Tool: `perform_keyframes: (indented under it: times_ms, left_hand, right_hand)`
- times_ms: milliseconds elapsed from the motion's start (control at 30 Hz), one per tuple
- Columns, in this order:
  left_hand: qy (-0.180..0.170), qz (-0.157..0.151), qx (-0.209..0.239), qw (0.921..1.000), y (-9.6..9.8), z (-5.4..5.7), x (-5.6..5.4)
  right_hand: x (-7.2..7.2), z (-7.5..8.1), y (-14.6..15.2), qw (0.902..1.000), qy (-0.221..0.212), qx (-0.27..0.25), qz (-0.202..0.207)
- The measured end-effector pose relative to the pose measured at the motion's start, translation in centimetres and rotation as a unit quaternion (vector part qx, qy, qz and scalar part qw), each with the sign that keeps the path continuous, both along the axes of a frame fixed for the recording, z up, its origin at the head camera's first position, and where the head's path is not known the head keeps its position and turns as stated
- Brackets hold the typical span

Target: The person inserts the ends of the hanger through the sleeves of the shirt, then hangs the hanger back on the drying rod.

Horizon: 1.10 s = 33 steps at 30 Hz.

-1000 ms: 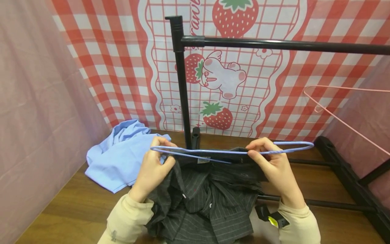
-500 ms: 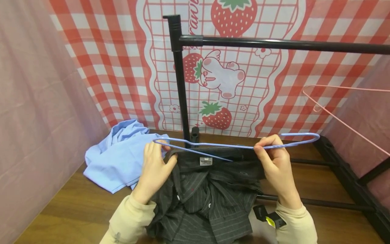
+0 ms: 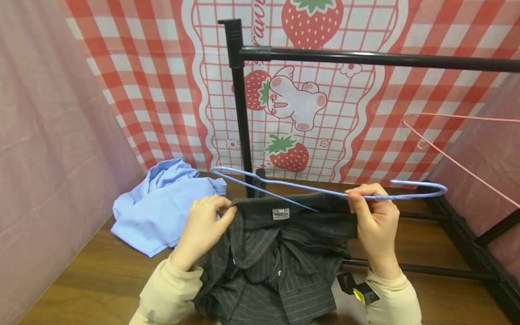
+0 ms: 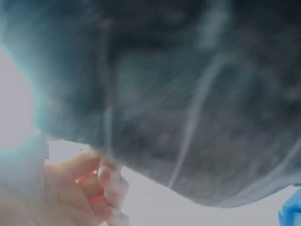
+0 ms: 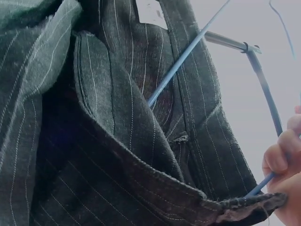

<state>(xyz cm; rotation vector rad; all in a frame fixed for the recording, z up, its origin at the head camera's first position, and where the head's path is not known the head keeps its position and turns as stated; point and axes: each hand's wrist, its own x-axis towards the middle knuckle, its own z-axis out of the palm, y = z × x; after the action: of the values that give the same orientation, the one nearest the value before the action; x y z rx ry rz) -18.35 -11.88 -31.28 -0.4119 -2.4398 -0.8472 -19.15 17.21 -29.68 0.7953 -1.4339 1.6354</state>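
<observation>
A dark grey pinstriped shirt [image 3: 280, 262] hangs bunched between the hands, its collar band with a white label [image 3: 280, 214] turned upward. My left hand [image 3: 207, 228] pinches the shirt's collar at its left end; the left wrist view shows those fingers [image 4: 113, 188] at the cloth edge. My right hand [image 3: 375, 221] pinches a blue wire hanger [image 3: 300, 185] near its hook, close to the collar's right end. The hanger's hook points right, and its bent left end stands above the collar. In the right wrist view, a bar of the hanger [image 5: 183, 56] runs down inside the shirt.
A light blue cloth [image 3: 162, 207] lies crumpled on the wooden table [image 3: 97, 280] at the left. Behind the hands stands a black rack with a rail [image 3: 365, 58]. A pink hanger [image 3: 451, 158] hangs at the right. A red checked strawberry cloth [image 3: 162, 90] covers the back.
The hanger has moved right and its left end has risen away from the left hand, which now holds only the collar. My right hand has shifted right with the hanger.
</observation>
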Motion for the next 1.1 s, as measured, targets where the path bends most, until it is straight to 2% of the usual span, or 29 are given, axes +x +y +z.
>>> perform_keyframes:
  times_ms: [167,267,333,433,567,633,733,833,900,1000,1100]
  left_hand:
    - [-0.014,-0.056,0.045,0.9973,-0.9,0.6,0.0]
    - [-0.046,-0.066,0.085,0.9931,-1.3,1.0,0.2]
    - [-0.077,-0.079,0.115,0.9872,-1.5,1.3,0.4]
    - [-0.119,-0.123,0.184,0.9679,-1.7,1.7,0.7]
    - [-0.142,-0.187,0.270,0.9339,-1.9,2.1,1.0]
    - [-0.139,-0.202,0.292,0.9242,-2.0,2.1,1.1]
    - [-0.147,-0.250,0.332,0.8974,-2.3,2.0,1.2]
    - [-0.159,-0.282,0.357,0.8760,-2.6,2.0,1.3]
    - [-0.163,-0.280,0.367,0.8720,-2.6,2.1,1.4]
    - [-0.167,-0.257,0.373,0.8760,-2.5,2.3,1.6]
    - [-0.174,-0.248,0.384,0.8724,-2.5,2.5,1.7]
  right_hand:
    - [0.2,0.1,0.3,0.9995,0.004,0.028,0.013]
    - [0.3,0.1,0.5,0.9983,0.006,0.059,0.002]
    - [0.4,0.2,0.6,0.9961,0.007,0.087,-0.015]
    - [0.6,0.4,0.7,0.9884,0.012,0.138,-0.063]
    - [0.8,0.5,0.8,0.9772,0.023,0.179,-0.112]
    - [0.8,0.6,0.9,0.9735,0.031,0.189,-0.124]
    - [0.6,0.5,1.0,0.9677,0.035,0.204,-0.144]
    - [0.5,0.4,1.2,0.9646,0.031,0.211,-0.155]
    - [0.5,0.3,1.3,0.9640,0.025,0.215,-0.155]
    - [0.5,0.2,1.3,0.9594,0.023,0.233,-0.158]
    - [0.5,0.2,1.3,0.9533,0.021,0.250,-0.168]
